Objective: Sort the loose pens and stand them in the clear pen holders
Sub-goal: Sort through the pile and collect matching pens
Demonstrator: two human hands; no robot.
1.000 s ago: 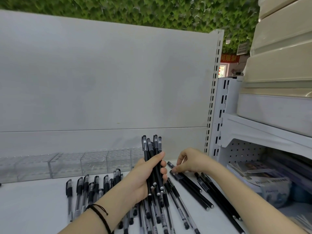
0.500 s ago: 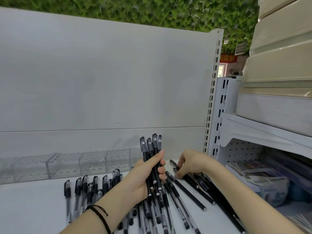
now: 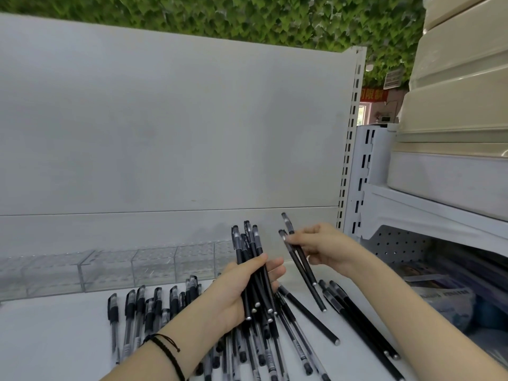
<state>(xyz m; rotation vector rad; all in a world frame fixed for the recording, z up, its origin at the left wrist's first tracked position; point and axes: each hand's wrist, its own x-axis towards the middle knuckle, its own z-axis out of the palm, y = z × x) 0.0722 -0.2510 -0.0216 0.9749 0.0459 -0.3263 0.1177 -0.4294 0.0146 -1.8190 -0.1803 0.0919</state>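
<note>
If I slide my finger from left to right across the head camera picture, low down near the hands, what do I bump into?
Clear-barrelled pens lying on the shelf → left hand gripping a bundle of black pens → right hand holding two black pens → black pens lying on the shelf.

Matt black plastic on the pens (image 3: 254,273), with small shiny metal-looking end caps. Clear glossy plastic, perhaps acrylic, for the pen holders (image 3: 110,266). Smooth matt white painted metal across the shelf (image 3: 55,339). Braided black cord around the wrist (image 3: 167,350).

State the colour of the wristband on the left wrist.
Black wristband, seen in the head view.
</note>
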